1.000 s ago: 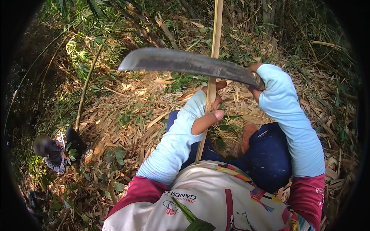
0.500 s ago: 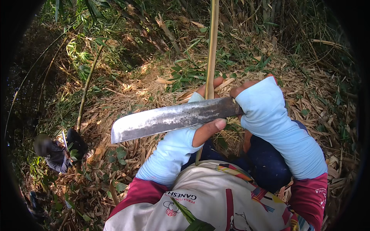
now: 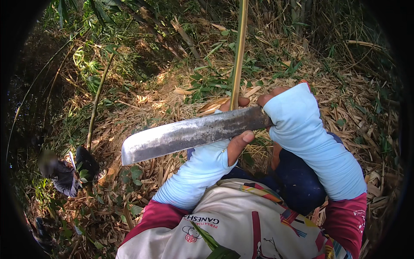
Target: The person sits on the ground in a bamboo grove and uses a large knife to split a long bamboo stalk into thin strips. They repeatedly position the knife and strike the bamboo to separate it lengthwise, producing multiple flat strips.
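Head view, the only one supplied. The right hand [image 3: 272, 96] was closed about the handle end of a large knife [image 3: 194, 130], its fingers wrapped and the handle mostly hidden. The blade lay to the left, crossing in front of the left hand [image 3: 235, 149], broad side up. The left fingers appeared to be gripping a long, thin strip [image 3: 238, 56], with the thumb on the near side of the blade; the blade hid much of this hold, so its tightness could not be told. The strip ran from the left hand toward the far edge. In my judgement, the left hand steadied the strip, while the right-hand grip controlled the blade's angle.

The blade was metal, bright along the near edge and tip, dark and pitted toward the handle, with a blunt, squared end. The strip was straight, smooth and tan, apparently split bamboo. Pale blue knitted sleeves [image 3: 319, 142] covered the forearms in creases; a dark blue trouser leg [image 3: 299, 181] bent beneath. Dry, papery litter [image 3: 146, 116] covered the ground. At left, well apart, sat a second person [image 3: 67, 181] beside a slender stalk [image 3: 98, 97].
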A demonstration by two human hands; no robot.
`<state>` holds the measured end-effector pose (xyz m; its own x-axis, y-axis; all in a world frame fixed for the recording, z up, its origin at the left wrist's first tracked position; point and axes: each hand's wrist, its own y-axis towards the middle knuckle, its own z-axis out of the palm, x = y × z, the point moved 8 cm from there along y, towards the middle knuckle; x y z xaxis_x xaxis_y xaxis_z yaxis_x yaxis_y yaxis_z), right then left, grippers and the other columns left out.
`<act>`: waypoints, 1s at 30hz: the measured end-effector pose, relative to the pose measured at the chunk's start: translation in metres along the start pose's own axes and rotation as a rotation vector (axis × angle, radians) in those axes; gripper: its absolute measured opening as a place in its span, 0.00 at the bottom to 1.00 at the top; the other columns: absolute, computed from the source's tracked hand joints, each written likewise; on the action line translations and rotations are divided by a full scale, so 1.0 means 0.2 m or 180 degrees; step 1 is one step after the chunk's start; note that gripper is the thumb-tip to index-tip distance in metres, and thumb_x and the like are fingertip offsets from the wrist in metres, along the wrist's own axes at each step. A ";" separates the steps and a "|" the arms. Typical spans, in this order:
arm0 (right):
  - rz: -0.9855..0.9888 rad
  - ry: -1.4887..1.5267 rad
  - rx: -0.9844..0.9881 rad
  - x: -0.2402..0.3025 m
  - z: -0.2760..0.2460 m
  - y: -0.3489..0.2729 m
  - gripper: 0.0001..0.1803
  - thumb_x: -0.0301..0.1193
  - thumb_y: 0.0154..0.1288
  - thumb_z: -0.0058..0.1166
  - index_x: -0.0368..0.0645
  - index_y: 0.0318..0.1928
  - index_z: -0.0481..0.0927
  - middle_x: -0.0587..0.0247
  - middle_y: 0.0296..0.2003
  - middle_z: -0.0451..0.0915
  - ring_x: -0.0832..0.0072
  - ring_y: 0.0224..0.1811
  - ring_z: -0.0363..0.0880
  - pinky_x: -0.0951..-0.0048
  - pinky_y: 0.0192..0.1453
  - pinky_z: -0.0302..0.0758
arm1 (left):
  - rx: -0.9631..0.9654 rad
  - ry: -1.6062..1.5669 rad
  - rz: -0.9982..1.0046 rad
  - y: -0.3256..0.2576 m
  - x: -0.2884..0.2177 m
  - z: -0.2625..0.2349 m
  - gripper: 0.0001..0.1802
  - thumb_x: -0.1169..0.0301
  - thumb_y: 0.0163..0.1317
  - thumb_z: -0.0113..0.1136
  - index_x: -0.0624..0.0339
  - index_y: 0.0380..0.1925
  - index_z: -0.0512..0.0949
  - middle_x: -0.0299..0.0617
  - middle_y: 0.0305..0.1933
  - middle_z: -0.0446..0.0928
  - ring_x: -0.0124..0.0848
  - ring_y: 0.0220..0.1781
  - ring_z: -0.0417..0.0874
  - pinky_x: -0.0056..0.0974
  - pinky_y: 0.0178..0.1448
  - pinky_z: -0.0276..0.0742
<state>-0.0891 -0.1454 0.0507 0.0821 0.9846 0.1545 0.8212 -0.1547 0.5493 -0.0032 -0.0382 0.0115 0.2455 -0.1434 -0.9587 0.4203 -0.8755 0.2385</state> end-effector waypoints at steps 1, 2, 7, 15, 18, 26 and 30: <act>0.0014 0.0024 0.0037 0.00 0.00 0.00 0.08 0.30 0.44 0.60 0.54 0.30 0.81 0.71 0.19 0.74 0.67 0.25 0.80 0.59 0.31 0.67 | -0.0049 0.0078 0.0008 0.00 0.00 0.00 0.32 0.63 0.63 0.67 0.63 0.63 0.66 0.42 0.49 0.80 0.28 0.52 0.78 0.36 0.59 0.73; 0.0029 0.0047 0.0075 0.00 0.01 0.00 0.08 0.30 0.44 0.60 0.54 0.30 0.81 0.71 0.19 0.74 0.67 0.25 0.80 0.58 0.31 0.67 | -0.0080 0.0138 0.0005 -0.01 0.01 -0.01 0.31 0.63 0.63 0.67 0.63 0.62 0.66 0.42 0.48 0.80 0.28 0.51 0.78 0.36 0.58 0.73; 0.0111 -0.0042 0.0225 -0.01 0.02 0.00 0.08 0.30 0.45 0.60 0.55 0.30 0.80 0.72 0.20 0.75 0.67 0.26 0.81 0.58 0.31 0.67 | -0.0183 0.0627 -0.0111 -0.01 0.05 -0.03 0.36 0.52 0.61 0.69 0.66 0.60 0.68 0.42 0.50 0.78 0.29 0.50 0.78 0.36 0.58 0.72; 0.0073 -0.0404 0.0173 0.00 0.04 0.01 0.06 0.32 0.48 0.60 0.55 0.30 0.80 0.71 0.22 0.76 0.68 0.28 0.81 0.55 0.31 0.67 | -0.0466 0.0507 0.0085 -0.03 0.03 -0.02 0.23 0.66 0.64 0.66 0.63 0.55 0.72 0.44 0.43 0.80 0.34 0.46 0.80 0.38 0.54 0.75; 0.0065 -0.0592 0.0107 0.00 0.03 0.01 0.05 0.33 0.49 0.59 0.55 0.30 0.80 0.70 0.22 0.77 0.67 0.27 0.81 0.54 0.31 0.67 | -0.0593 0.0682 -0.0198 -0.03 0.05 -0.04 0.23 0.62 0.64 0.68 0.65 0.53 0.75 0.44 0.46 0.80 0.32 0.49 0.79 0.38 0.56 0.73; 0.0241 -0.0918 0.0112 -0.07 0.05 0.03 0.04 0.34 0.50 0.58 0.54 0.29 0.80 0.69 0.21 0.76 0.68 0.24 0.81 0.55 0.29 0.67 | -0.0823 0.0514 -0.0154 0.02 0.10 -0.04 0.21 0.61 0.65 0.66 0.65 0.51 0.78 0.45 0.45 0.81 0.33 0.47 0.80 0.37 0.55 0.73; 0.0292 -0.1126 -0.0012 -0.11 0.04 0.04 0.06 0.33 0.48 0.60 0.52 0.29 0.79 0.67 0.19 0.75 0.66 0.23 0.81 0.57 0.27 0.68 | -0.0451 0.0910 -0.0184 0.05 0.14 -0.02 0.17 0.60 0.66 0.63 0.62 0.46 0.79 0.42 0.36 0.81 0.35 0.38 0.80 0.39 0.47 0.74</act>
<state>-0.0797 -0.1667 0.0445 0.3462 0.9338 -0.0900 0.7992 -0.2434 0.5496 0.0115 -0.0494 -0.0132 0.4447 0.0579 -0.8938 0.5532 -0.8026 0.2233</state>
